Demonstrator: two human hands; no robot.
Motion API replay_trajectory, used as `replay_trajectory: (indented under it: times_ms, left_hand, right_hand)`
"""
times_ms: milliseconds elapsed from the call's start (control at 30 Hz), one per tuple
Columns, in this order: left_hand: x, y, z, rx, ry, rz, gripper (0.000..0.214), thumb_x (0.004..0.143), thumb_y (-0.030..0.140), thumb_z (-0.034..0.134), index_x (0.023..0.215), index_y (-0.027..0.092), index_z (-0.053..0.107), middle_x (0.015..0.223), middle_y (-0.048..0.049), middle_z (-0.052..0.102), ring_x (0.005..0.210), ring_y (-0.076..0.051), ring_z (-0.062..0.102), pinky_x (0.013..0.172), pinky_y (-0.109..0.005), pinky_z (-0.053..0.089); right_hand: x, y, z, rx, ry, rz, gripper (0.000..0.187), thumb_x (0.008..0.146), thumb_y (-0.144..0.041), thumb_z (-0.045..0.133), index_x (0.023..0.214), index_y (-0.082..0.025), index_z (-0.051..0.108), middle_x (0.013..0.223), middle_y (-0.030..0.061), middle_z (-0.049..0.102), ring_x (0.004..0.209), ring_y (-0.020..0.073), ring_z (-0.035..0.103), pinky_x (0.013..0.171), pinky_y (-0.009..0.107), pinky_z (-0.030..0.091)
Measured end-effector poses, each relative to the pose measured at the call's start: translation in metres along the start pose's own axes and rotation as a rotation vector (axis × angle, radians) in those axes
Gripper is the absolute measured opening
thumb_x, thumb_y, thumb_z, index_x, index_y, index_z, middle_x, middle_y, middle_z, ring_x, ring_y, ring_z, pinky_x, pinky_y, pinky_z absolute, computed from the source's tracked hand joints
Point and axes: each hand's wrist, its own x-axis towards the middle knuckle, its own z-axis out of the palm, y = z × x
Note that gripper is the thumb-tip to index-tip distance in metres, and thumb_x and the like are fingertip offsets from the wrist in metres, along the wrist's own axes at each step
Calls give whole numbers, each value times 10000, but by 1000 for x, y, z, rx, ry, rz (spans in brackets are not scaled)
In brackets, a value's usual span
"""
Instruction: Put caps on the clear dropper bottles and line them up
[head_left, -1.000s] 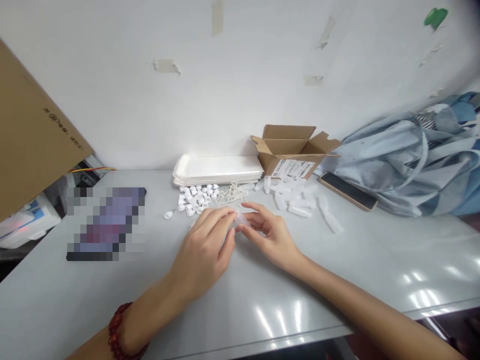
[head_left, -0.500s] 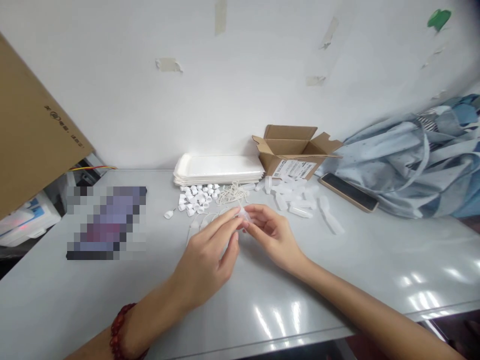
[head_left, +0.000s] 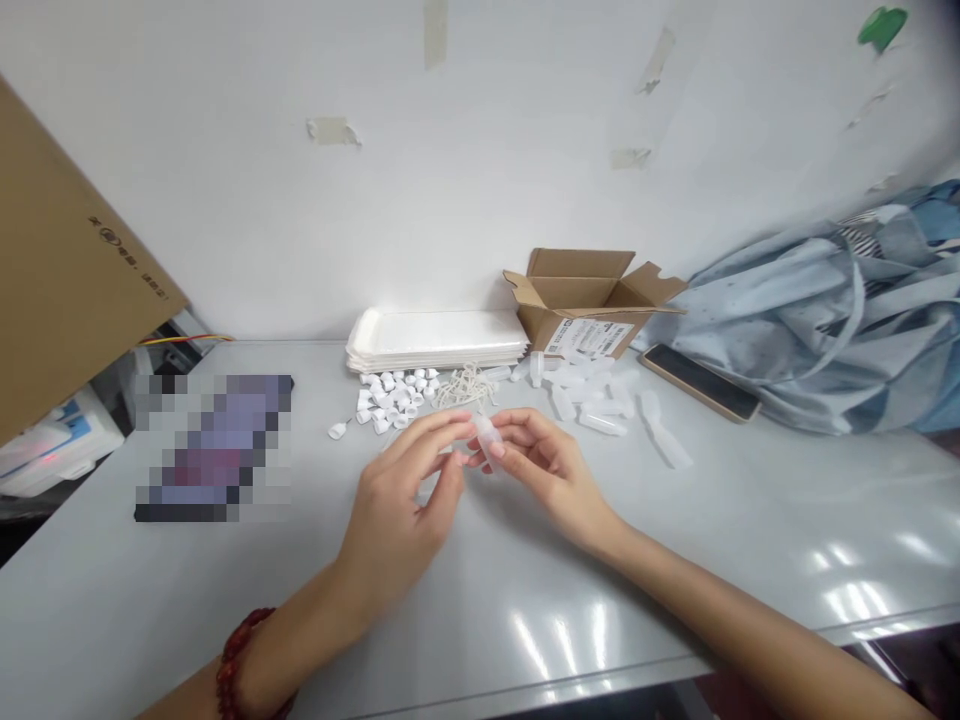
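A small translucent plastic bottle (head_left: 488,436) is pinched between the thumb and fingers of my right hand (head_left: 551,470), tilted with its narrow end up. My left hand (head_left: 409,490) is just left of the bottle, its thumb and fingers apart. Its fingertips come close to the bottle, and whether they touch it I cannot tell. Behind my hands lie a pile of white caps (head_left: 390,400), some with thin needle tips, and a tangle of off-white strings (head_left: 466,385). More translucent bottles (head_left: 600,408) are heaped to the right of the strings.
A stack of white envelopes (head_left: 442,335) and an open cardboard box (head_left: 581,310) stand against the wall. One phone (head_left: 701,382) lies by a blue-grey fabric bag (head_left: 802,330). On the left are a blurred-out device (head_left: 217,445) and a large cardboard sheet (head_left: 67,250).
My left hand has drawn slightly left and down, and its fingers have parted from the bottle's tip. More of the bottle now shows in my right hand.
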Motion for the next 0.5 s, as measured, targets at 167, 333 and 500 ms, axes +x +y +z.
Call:
replay_trajectory:
  times_ms: [167,333,500]
  left_hand:
    - [8,2,-5,-205,-6,-297,167,857,255,612,998,218,693,1066,-14,684,1001,-152,641,814,-212,567]
    - [11,-1,-8,-366,-86,-489,162,802,325,690,933,231,702,927,4,709,878,-143,668,762,-210,557]
    - [10,-8,-7,-422,-103,-522,185,773,318,722,925,220,685,910,2,687,880,-138,646,774,-217,538]
  right_hand:
    - [-2,4,2,-33,-86,-35,189,885,-283,594,1033,-199,511,927,58,694,899,178,675,821,338,501]
    - [-8,7,1,-385,-47,-164,191,881,-242,582,1054,-217,503,954,51,666,857,169,649,746,308,512]
    - [-9,9,0,-629,-24,-350,225,889,-177,539,1096,-226,468,998,57,665,810,156,644,700,282,516]
